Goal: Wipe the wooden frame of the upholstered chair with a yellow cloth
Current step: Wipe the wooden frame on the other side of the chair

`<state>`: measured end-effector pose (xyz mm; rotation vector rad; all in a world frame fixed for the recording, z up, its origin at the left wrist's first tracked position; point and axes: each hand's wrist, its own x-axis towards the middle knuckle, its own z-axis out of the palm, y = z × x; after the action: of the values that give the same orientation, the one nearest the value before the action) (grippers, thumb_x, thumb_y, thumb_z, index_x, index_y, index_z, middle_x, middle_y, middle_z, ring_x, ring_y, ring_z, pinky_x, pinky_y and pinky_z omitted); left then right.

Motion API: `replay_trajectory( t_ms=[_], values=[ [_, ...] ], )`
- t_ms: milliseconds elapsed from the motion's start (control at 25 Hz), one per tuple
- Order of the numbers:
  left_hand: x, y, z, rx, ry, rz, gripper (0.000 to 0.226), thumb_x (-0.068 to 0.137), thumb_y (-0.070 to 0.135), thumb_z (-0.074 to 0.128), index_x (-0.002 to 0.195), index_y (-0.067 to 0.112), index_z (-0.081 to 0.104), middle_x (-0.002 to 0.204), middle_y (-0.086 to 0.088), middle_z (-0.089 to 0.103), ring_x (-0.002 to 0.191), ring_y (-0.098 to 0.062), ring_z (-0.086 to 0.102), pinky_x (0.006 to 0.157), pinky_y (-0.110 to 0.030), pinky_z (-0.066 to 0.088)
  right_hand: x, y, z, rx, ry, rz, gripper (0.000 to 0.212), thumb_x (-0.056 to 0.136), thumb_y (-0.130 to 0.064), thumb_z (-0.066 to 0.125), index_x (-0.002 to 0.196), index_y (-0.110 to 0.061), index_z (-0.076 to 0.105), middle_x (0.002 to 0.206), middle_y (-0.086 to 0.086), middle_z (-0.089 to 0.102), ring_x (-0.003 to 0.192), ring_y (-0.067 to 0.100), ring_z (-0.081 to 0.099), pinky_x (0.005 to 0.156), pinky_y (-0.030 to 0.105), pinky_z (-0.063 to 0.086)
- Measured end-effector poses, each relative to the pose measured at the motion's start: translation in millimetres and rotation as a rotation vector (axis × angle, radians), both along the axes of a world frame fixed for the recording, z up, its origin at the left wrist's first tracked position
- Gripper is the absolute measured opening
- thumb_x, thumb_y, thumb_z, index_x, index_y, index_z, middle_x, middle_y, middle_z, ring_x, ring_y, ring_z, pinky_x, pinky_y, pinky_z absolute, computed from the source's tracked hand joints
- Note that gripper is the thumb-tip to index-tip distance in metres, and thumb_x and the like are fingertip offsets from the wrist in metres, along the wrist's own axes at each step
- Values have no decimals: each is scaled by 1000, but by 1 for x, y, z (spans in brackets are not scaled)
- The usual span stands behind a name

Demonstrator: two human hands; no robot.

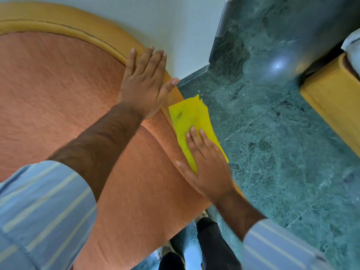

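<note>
The chair fills the left of the head view, its salmon upholstery (pixel 58 94) bordered by a curved light wooden frame (pixel 93 38). My left hand (pixel 144 84) lies flat with fingers spread across the frame's right edge and the upholstery, holding nothing. Just below it, my right hand (pixel 204 164) presses a folded yellow cloth (pixel 190 117) against the frame's right side. The cloth has a dark smudge near its top. The frame under the cloth and my right hand is hidden.
A white wall (pixel 165 22) stands behind the chair. Green marble floor (pixel 282 143) spreads to the right. Another light wooden furniture piece (pixel 331 98) sits at the right edge. My dark trouser legs (pixel 212 242) are at the bottom.
</note>
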<state>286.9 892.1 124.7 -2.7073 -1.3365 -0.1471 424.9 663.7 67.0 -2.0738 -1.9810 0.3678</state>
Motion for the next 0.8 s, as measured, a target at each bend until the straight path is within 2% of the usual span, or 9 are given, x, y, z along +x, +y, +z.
replay_trajectory(
  t_ms=[80,200,320,440,520,680,800],
  values=[
    [-4,0,3,-1,13,5,89,101,64,-4,162,6,25,169,-12,31,160,-28,16,130,-57,6,9,-26,-10,-7,-49,64,71,102,-54,56,159,-16,35,170,0,30,159,21,24,119,48,42],
    [-3,-1,6,-25,14,-7,87,101,64,-1,163,6,22,171,-11,27,161,-27,13,130,-57,4,23,-84,-4,-31,-130,100,67,105,-58,41,159,-20,35,170,-4,29,158,18,27,116,49,46],
    [-2,-1,5,-23,0,4,86,102,62,2,162,5,22,171,-11,26,161,-27,13,130,-57,4,10,-63,-4,-5,-114,4,65,102,-55,49,155,-18,43,167,-3,36,156,20,32,118,47,43],
    [-2,1,-3,38,-8,18,87,103,64,1,161,4,25,169,-12,30,160,-28,16,130,-58,7,-7,-22,-9,38,-64,-41,68,101,-52,54,158,-18,38,169,-1,33,158,20,26,123,42,32],
    [-2,2,-5,36,1,6,89,102,64,-3,161,5,27,168,-12,33,160,-28,19,130,-58,8,-1,-36,-20,47,-90,-14,67,104,-52,51,160,-19,34,170,-2,30,159,18,24,125,41,30],
    [-5,1,3,0,23,-17,90,101,65,-5,162,6,23,170,-11,28,161,-28,15,130,-58,7,20,-105,-17,-9,-204,106,62,109,-54,38,161,-21,31,172,-5,25,159,16,24,120,45,38],
    [-8,0,7,-17,25,-22,86,102,63,2,163,5,20,171,-13,25,161,-28,13,130,-58,5,13,-70,-8,10,-188,77,62,106,-56,43,157,-21,40,169,-5,31,157,18,30,117,46,43]
  ],
)
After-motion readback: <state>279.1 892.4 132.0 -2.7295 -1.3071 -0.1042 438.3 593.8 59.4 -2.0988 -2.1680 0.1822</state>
